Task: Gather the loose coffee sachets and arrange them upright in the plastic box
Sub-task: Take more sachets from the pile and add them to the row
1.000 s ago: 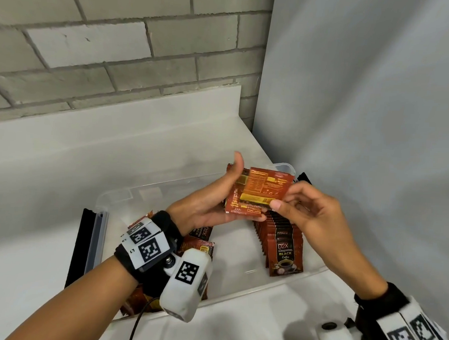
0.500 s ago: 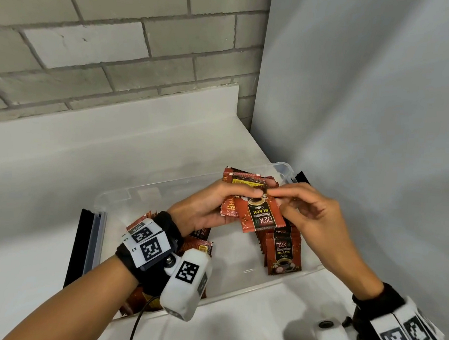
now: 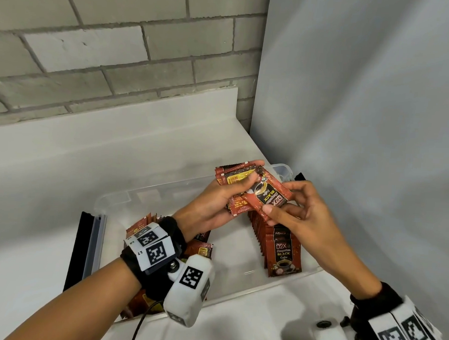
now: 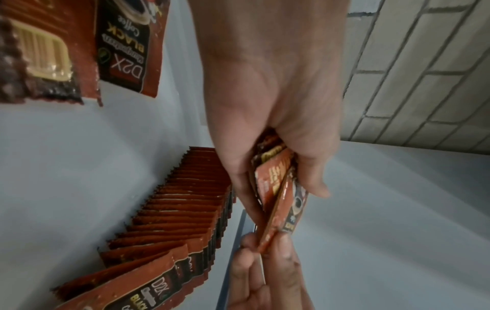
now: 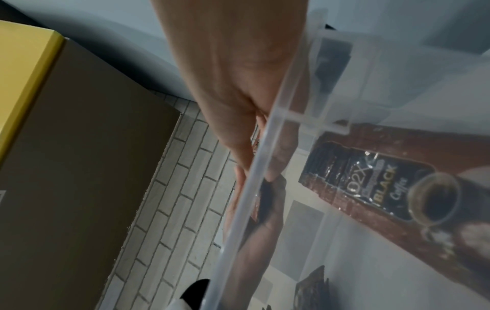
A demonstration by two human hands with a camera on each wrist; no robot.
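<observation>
Left hand [image 3: 211, 208] held a small stack of sachets [image 3: 234, 179] above the plastic box [image 3: 118, 198], fingers curled round it. Right hand [image 3: 304, 215] pinched the front sachet [image 3: 267, 195] by its lower edge, thumb and fingers [image 4: 285, 250] clamped on it; it lay tilted against the stack. Row of sachets [image 3: 279, 246] stood upright along the box's right side. Loose sachets [image 3: 201, 249] lay flat at the box's left. Box sat on the white surface [image 3: 48, 176].

Sachets [image 3: 266, 198] red-brown, black label panels, yellow print; plastic box [image 3: 118, 198] clear; wall [image 3: 94, 46] grey brick.
</observation>
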